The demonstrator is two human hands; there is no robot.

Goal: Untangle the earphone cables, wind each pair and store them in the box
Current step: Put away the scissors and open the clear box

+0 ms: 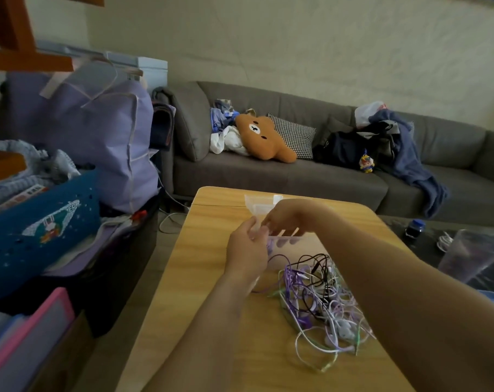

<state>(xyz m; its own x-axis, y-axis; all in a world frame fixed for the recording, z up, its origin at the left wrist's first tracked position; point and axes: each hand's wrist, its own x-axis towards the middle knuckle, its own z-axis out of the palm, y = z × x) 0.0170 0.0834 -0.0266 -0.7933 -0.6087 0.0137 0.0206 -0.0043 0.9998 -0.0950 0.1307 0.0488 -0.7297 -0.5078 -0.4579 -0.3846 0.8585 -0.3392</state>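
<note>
Both hands meet over the clear box [285, 241] near the far end of the table [212, 306]. The left hand [247, 250] pinches something small and pale between thumb and fingers at the box's near rim. The right hand [279, 219] has its fingers curled down to the same spot, and it seems to grip that same piece, though what it is cannot be made out.

The step in hand looks like opening or readying the box. It would go best with one hand steadying the thin wall while the other works.

The cables [322, 301] lie just beside the box in one loose heap, still tangled. They are thin, limp strands in purple, white, green and black. The box is translucent plastic, and the tabletop is smooth pale wood grain.
</note>
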